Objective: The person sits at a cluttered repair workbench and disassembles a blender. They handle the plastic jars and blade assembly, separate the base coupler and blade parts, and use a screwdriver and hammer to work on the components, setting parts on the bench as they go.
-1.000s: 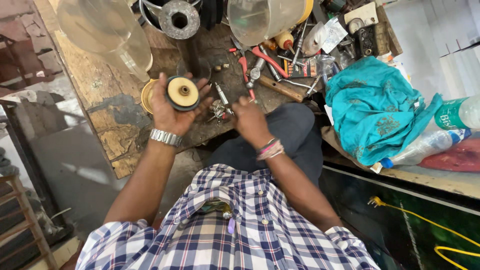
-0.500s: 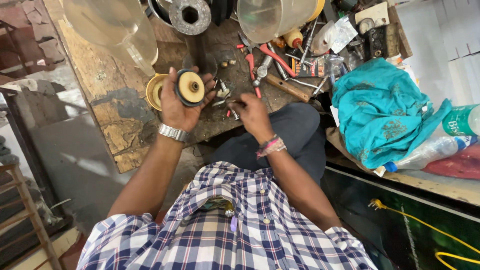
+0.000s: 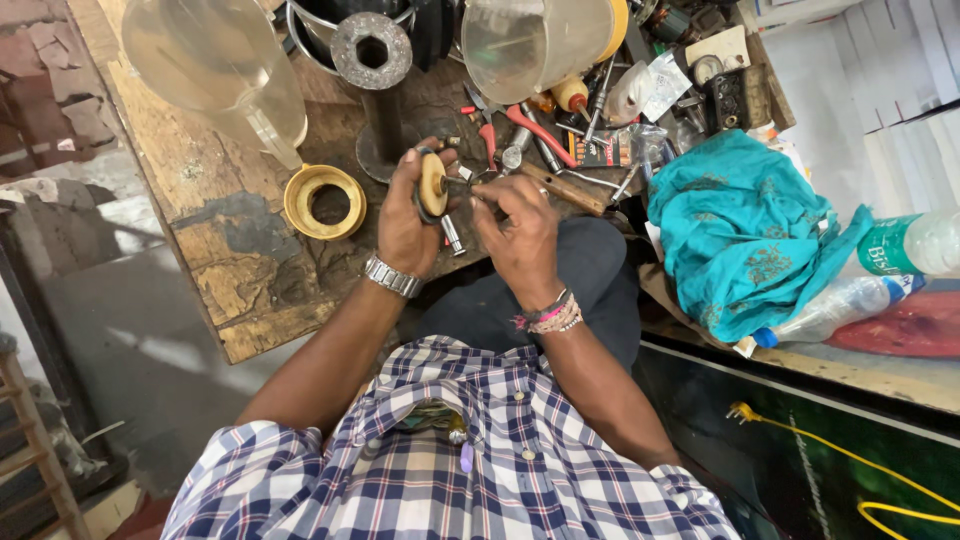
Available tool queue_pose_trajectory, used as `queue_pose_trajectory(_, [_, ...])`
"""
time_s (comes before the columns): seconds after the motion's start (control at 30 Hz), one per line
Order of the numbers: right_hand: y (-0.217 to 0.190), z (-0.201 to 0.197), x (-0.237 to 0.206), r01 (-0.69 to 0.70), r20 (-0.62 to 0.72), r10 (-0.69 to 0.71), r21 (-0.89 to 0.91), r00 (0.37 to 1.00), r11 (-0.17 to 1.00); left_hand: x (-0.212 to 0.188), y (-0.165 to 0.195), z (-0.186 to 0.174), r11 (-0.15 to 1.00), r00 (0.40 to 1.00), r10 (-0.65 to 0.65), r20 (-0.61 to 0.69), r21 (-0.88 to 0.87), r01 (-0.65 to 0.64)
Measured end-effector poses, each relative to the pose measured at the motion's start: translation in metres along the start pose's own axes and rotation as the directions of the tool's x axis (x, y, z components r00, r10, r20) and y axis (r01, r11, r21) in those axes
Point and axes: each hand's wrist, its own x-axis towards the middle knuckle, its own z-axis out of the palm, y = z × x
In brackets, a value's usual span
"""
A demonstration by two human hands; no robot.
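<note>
My left hand point(image 3: 405, 222) grips a round yellow disc part with a black rim point(image 3: 431, 186), turned on edge above the wooden workbench point(image 3: 240, 270). My right hand point(image 3: 518, 232) pinches a small dark metal piece point(image 3: 462, 184) against the disc's face. A short silver cylinder point(image 3: 452, 237) lies on the bench just under both hands. A metal watch sits on my left wrist and thread bands on my right.
A yellow ring-shaped cap point(image 3: 324, 201) lies left of my hands. Behind stand a clear jug point(image 3: 215, 70), a metal post with a hex-holed head point(image 3: 372, 60) and another plastic jar point(image 3: 535, 40). Red-handled pliers point(image 3: 540, 130), a teal cloth point(image 3: 745, 230) and bottles point(image 3: 905, 250) lie to the right.
The disc has turned from facing the camera to edge-on. My right hand has come up from the bench and now meets the disc with a small metal piece.
</note>
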Motion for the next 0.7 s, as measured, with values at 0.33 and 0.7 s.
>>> queue_pose_trajectory(0.33, [-0.008, -0.003, 0.001, -0.091, -0.067, 0.091, 0.015, 0.994, 0.996, 0.005, -0.004, 0.008, 0.999, 0.998, 0.049, -0.029, 0.021, -0.049])
queue_pose_trajectory(0.7, [-0.002, -0.001, -0.005, -0.073, -0.062, 0.080, 0.117, 0.995, 0.990, 0.004, -0.001, 0.026, 0.996, 1.000, 0.018, 0.001, 0.089, -0.018])
